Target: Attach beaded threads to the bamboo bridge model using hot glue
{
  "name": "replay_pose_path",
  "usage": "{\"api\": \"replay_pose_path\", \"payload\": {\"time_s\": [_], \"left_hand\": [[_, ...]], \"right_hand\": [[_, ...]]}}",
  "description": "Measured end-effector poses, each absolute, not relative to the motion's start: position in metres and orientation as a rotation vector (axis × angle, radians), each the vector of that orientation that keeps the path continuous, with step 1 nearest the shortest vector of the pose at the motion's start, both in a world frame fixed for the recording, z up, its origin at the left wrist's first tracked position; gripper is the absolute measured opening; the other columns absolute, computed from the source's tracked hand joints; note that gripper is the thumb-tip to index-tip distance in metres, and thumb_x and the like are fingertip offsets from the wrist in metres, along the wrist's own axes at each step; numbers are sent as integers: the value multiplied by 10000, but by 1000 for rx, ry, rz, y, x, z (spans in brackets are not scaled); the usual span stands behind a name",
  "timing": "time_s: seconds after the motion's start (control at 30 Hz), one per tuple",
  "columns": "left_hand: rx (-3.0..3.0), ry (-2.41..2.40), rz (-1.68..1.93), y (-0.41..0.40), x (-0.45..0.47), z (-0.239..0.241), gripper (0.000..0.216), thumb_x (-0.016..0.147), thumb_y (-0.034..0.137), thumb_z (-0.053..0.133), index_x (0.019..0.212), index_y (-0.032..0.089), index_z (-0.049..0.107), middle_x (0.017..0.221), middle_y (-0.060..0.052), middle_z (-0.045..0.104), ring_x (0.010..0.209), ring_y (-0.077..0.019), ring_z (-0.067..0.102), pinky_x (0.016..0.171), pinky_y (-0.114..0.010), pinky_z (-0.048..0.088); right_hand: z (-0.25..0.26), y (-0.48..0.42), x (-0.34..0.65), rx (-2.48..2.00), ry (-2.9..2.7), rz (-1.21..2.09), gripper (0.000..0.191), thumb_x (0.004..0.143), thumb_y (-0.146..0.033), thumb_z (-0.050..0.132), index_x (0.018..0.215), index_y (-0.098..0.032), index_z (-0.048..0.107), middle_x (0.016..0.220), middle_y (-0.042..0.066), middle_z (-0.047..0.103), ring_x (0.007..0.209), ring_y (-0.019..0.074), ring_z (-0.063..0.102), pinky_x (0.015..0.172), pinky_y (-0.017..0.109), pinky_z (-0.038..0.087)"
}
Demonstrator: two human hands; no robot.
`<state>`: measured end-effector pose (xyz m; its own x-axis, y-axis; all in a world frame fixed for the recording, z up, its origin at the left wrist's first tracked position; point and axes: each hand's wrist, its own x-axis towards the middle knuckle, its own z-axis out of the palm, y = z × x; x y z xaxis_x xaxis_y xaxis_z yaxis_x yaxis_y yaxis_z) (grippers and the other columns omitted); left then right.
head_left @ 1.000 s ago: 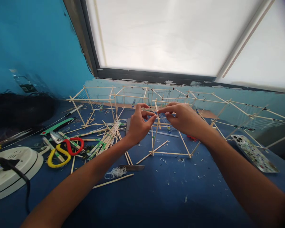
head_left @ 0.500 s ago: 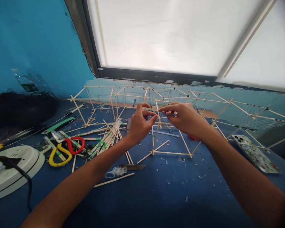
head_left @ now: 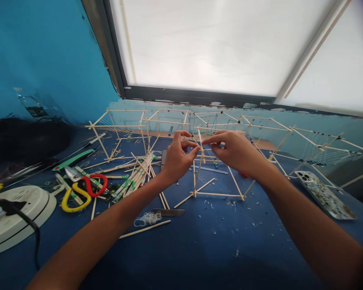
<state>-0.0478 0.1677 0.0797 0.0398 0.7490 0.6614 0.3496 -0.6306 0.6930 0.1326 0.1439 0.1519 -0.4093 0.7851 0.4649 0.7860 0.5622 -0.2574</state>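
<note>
Ideally, the left hand (head_left: 178,158) and right hand (head_left: 236,151), fingers curled mid-frame, any grip unclear, should work lightly around the thin stick structure (head_left: 218,195).

Pale stick frame (head_left: 218,195) — thin, open-sided — standing on blue tabletop (head_left: 211,253).

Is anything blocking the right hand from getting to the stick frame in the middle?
Nothing visible. The right hand has its fingers near the top of the frame; whether they touch, I can't tell. The left hand is opposite, not between.
</note>
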Motion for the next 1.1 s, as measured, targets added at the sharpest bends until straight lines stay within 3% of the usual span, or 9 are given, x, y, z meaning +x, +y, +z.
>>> {"api": "replay_pose_path", "payload": {"time_s": [0.2, 0.43, 0.67, 0.9, 1.1], "left_hand": [[1998, 1118, 1619, 167, -48, 80, 355, 829, 221, 712, 1076, 263, 460, 811, 24, 753, 659, -159, 604, 642, -360, 456], [1976, 1110, 1613, 168, -48, 79, 365, 830, 219, 715, 1084, 262, 456, 816, 23, 755, 674, -157, 605, 635, -343, 453], [1981, 1107, 1613, 169, -48, 79, 367, 824, 210, 710, 1087, 261, 459, 816, 22, 752, 677, -160, 622, 637, -348, 460], [1979, 1102, 1613, 168, -48, 80, 369, 820, 206, 715, 1082, 264, 461, 807, 23, 750, 667, -161, 615, 629, -354, 455], [1979, 1100, 1617, 167, -48, 81, 371, 819, 205, 719, 1079, 265, 461, 796, 30, 749, 648, -154, 594, 622, -345, 452]], "right_hand": [[152, 146, 131, -1286, -2210, -21, 356, 851, -156, 525, 1012, -263, 824, 994, 54, 798, 795, 225, 713, 741, 392, 533], [153, 144, 130, -1275, -2237, 4, 378, 830, -128, 527, 1016, -268, 825, 1023, 48, 796, 864, 241, 723, 774, 400, 534], [153, 144, 130, -1269, -2231, 24, 407, 832, -124, 504, 1040, -273, 821, 967, 45, 800, 772, 221, 708, 686, 372, 516], [152, 144, 130, -1250, -2232, 18, 441, 833, -115, 498, 1077, -308, 811, 1025, 54, 789, 847, 232, 716, 740, 390, 520], [151, 145, 130, -1228, -2193, 13, 447, 830, -102, 497, 1083, -298, 809, 994, 44, 778, 765, 195, 683, 700, 359, 511]]}}
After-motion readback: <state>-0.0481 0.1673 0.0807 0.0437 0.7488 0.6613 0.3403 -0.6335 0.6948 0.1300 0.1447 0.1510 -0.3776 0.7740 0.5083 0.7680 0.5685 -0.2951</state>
